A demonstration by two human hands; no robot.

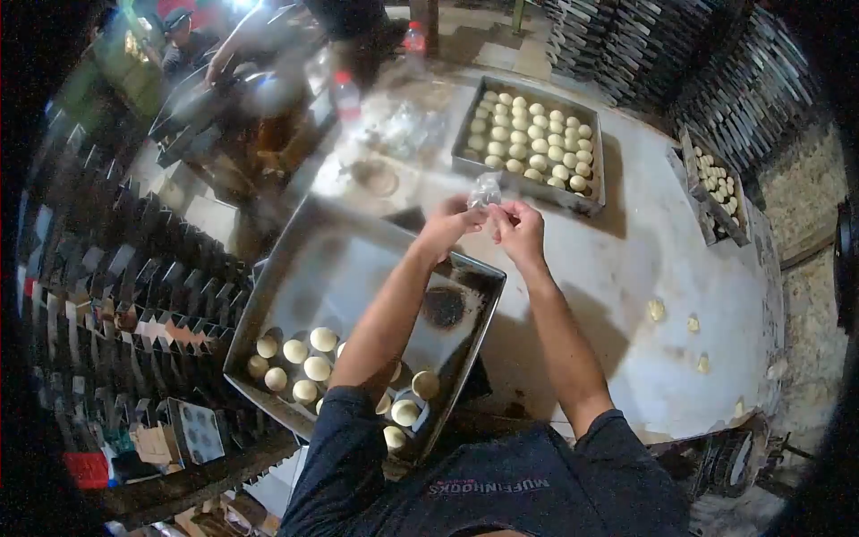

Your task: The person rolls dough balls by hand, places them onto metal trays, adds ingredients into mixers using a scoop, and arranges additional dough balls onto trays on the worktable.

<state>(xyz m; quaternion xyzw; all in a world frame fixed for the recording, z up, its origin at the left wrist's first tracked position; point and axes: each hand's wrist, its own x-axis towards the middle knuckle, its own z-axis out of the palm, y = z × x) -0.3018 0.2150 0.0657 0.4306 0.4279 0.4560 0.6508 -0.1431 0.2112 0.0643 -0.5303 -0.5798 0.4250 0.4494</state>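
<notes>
A small piece of clear crumpled plastic [484, 190], perhaps a bag, is pinched between my two hands above the table. My left hand [446, 228] has its fingers closed at the plastic's left side, over the far rim of a large metal tray [331, 255]. Close beside it, my right hand [521, 231] pinches the lower right part with thumb and fingers. Round pale dough balls [317, 368] lie in the near end of that tray, some hidden by my left arm. Beyond my hands stands a second metal tray [586, 204] filled with rows of dough balls [537, 131].
Stacked trays [716, 210] with dough pieces stand at the table's far right. Small dough scraps [657, 311] lie on the white table [573, 259]. Red-capped bottles [346, 94] and flour [376, 179] are at the back left. Another person [183, 40] is at upper left.
</notes>
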